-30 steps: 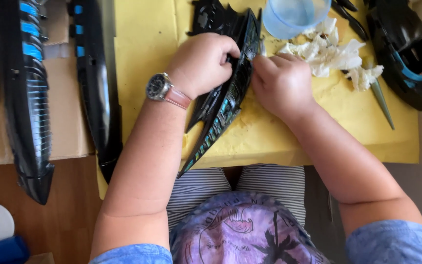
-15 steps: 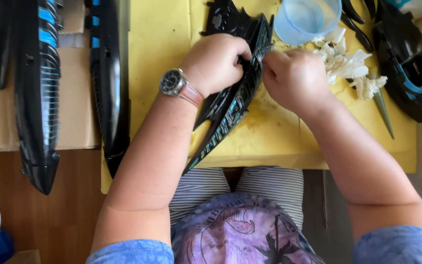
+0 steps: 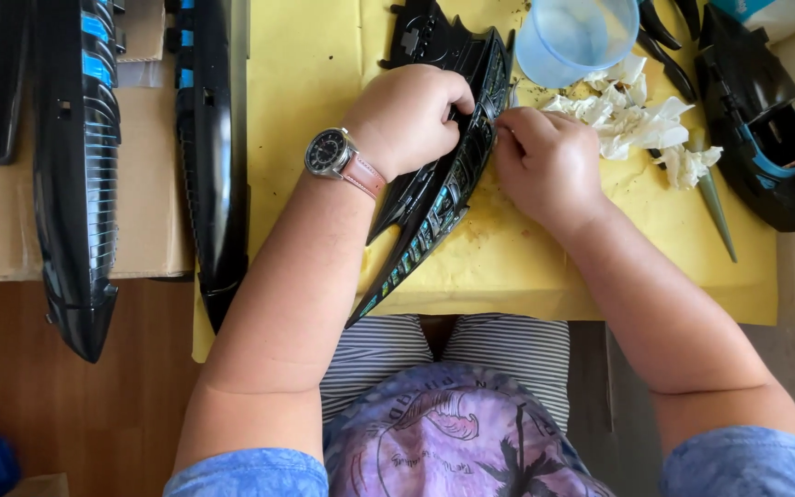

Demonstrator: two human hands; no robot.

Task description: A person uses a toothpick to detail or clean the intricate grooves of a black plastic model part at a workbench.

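Note:
A long black model part with a pointed tip and teal details (image 3: pixel 434 207) lies slanted on the yellow paper (image 3: pixel 305 83). My left hand (image 3: pixel 407 118), with a brown-strapped wristwatch (image 3: pixel 331 154), grips the part's upper section. My right hand (image 3: pixel 545 166) is closed with fingertips pinched against the part's right edge; whatever small thing it pinches is hidden. Both hands nearly touch over the part.
Two long black hull pieces with blue stripes (image 3: pixel 75 175) (image 3: pixel 209 156) lie on cardboard (image 3: pixel 154 184) at the left. A clear blue cup (image 3: pixel 574 39), crumpled white tissue (image 3: pixel 641 120), a thin pointed spike (image 3: pixel 716 207) and a black cockpit-like piece (image 3: pixel 766 138) sit at the right.
The view has shifted slightly, so everything sits a little further right. My hands stay on the black part with only small finger movements.

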